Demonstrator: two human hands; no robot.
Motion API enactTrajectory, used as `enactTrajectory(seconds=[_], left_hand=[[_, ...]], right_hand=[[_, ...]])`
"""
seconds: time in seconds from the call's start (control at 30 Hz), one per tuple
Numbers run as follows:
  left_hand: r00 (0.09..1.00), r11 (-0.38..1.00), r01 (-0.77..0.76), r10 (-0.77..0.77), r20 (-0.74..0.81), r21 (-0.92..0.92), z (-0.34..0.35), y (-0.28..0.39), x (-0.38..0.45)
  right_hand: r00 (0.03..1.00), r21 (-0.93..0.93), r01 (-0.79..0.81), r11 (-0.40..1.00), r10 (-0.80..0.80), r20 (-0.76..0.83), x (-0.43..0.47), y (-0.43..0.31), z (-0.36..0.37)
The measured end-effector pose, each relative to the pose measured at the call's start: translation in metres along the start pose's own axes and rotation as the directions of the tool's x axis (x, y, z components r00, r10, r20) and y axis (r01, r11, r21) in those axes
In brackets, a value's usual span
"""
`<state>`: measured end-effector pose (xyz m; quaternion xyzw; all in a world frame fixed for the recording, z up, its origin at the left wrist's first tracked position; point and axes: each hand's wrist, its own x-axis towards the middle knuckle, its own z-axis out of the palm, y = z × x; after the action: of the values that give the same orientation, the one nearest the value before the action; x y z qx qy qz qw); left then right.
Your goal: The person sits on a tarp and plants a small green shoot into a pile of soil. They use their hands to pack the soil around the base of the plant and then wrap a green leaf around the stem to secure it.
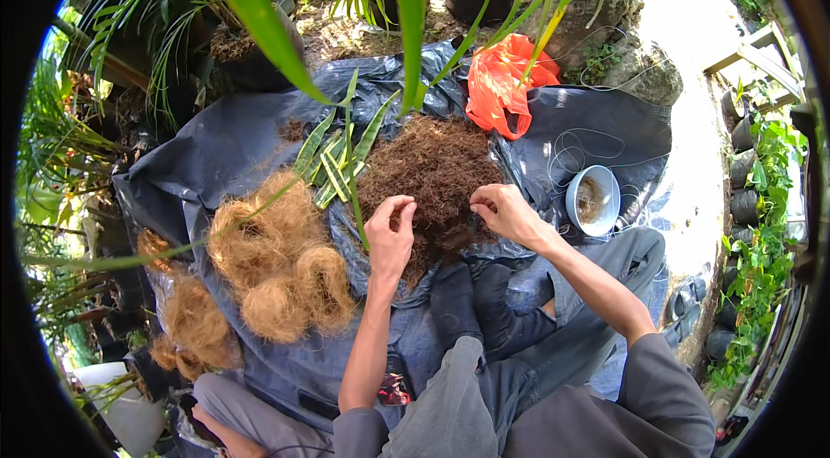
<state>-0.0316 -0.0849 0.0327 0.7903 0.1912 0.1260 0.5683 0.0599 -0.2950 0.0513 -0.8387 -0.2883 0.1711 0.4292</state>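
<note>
My left hand [392,234] hovers at the left edge of a mound of dark brown fibrous material [428,163], thumb and forefinger nearly meeting. Across from it, my right hand [509,212] is at the mound's right side with its fingertips pinched. Anything thin between the fingertips is too small to make out. The mound lies on black plastic sheeting [350,250]. Cut variegated leaf pieces [334,166] rest to its upper left. Clumps of tan coir-like fibre [272,250] sit left of my left hand.
A blue bowl [593,199] with brownish contents stands right, near loose clear line [570,147]. Beyond the mound are an orange-red plastic bag [502,82] and rocks [622,50]. Long green leaves [412,17] hang close overhead. A phone [394,387] and another person's leg [253,416] are lower left.
</note>
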Motion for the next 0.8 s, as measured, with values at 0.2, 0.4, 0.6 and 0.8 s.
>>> enactTrajectory(seconds=[0.2,0.4,0.6,0.8], left_hand=[[0.978,0.977,0.195,-0.186,-0.095,0.092,-0.047,-0.020,-0.031],[0.993,0.985,0.098,-0.087,-0.083,0.144,-0.052,-0.022,-0.040],[0.996,0.985,-0.086,0.086,0.008,0.151,-0.017,-0.016,-0.030],[0.982,0.912,-0.190,0.169,0.089,0.364,0.015,-0.007,-0.025]], right_hand=[[0.985,-0.060,-0.144,0.988,0.137,-0.105,-0.011,-0.001,0.041],[0.985,-0.020,-0.076,0.997,0.072,-0.155,-0.004,-0.001,0.046],[0.989,0.031,-0.085,0.996,0.088,-0.120,0.003,-0.007,0.015],[0.994,0.030,-0.110,0.993,0.111,0.000,0.006,-0.014,-0.027]])
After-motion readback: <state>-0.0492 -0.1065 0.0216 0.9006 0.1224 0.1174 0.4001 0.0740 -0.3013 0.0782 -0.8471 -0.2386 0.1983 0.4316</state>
